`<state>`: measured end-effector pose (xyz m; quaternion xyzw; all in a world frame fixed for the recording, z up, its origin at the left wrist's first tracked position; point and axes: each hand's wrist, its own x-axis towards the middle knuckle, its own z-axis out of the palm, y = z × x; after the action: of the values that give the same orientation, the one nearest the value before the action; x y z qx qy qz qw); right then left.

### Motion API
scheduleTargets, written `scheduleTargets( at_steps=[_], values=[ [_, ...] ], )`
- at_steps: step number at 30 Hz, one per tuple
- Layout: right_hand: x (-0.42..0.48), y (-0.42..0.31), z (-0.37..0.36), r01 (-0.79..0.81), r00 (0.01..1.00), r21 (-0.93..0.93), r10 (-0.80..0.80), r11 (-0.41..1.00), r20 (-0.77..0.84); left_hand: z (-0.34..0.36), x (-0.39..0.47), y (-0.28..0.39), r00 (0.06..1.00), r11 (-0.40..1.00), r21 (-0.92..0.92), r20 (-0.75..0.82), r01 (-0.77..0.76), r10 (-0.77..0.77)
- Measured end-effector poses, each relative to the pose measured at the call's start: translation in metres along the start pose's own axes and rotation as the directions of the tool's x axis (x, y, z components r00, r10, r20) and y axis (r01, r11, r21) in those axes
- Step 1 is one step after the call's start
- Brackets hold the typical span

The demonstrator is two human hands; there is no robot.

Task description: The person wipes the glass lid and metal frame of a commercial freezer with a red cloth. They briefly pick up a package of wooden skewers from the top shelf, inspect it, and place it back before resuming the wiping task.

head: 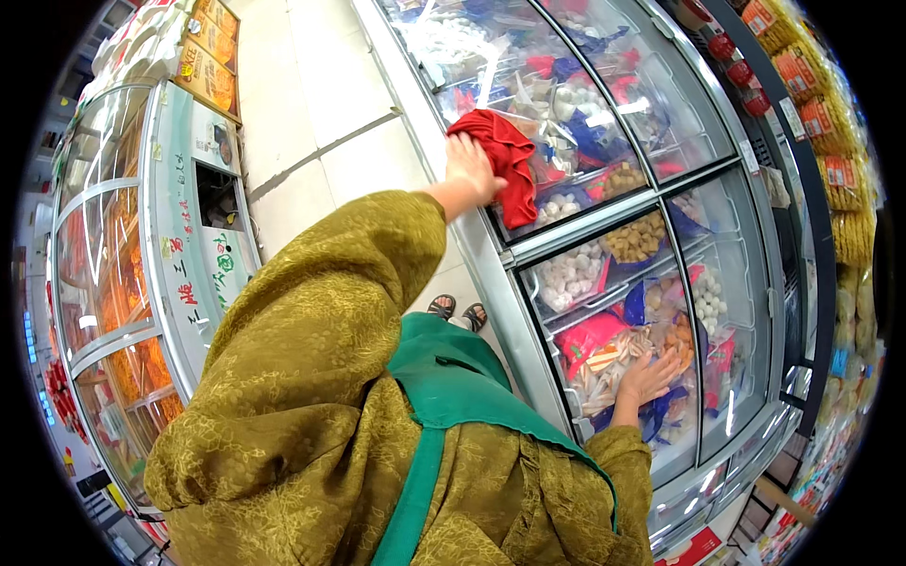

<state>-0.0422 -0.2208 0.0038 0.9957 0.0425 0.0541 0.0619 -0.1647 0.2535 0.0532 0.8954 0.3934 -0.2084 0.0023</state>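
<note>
My left hand (473, 168) lies palm down on a bunched red cloth (506, 159), with its fingers over the cloth's left part. Beneath the cloth is a glass lid (495, 78) of a chest freezer, near its metal frame (460, 212). My right hand (648, 380) rests with spread fingers on another glass lid (566, 332), nearer to me, and holds nothing. Through the glass show bags of frozen food, among them white balls (570, 276), brown cubes (635, 237) and a pink bag (589, 336).
On the left stands a glass-fronted display case (106, 255) with orange food inside. A tiled floor aisle (311, 127) runs between it and the freezer. Shelves of packaged yellow noodles (846, 177) line the right side. My sandalled feet (459, 311) stand close beside the freezer.
</note>
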Motion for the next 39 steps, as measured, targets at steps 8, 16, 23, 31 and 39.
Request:
scheduleTargets(
  at_steps=[8,16,23,31,39],
  values=[
    [-0.003,0.010,0.009,0.022,1.000,-0.005,-0.022,1.000,-0.019,0.044,-0.094,0.042,0.858,0.858,0.015,-0.005,-0.514,0.514],
    [-0.001,0.003,-0.002,0.023,1.000,0.045,-0.023,0.999,-0.012,-0.015,0.017,-0.025,0.997,0.933,-0.352,0.044,0.078,-0.067],
    [0.017,-0.016,-0.008,-0.059,0.993,0.032,0.055,0.998,0.106,0.002,-0.013,-0.005,0.935,0.874,-0.331,-0.125,-0.355,0.333],
    [0.079,-0.151,-0.021,0.182,0.983,0.207,-0.175,0.961,-0.050,-0.009,0.068,-0.004,0.964,0.793,-0.579,-0.261,-0.189,0.039],
    [0.100,-0.216,-0.026,0.067,0.989,0.085,-0.055,0.994,-0.136,-0.047,0.283,-0.072,0.854,0.902,-0.416,-0.504,-0.111,-0.128]
  ],
)
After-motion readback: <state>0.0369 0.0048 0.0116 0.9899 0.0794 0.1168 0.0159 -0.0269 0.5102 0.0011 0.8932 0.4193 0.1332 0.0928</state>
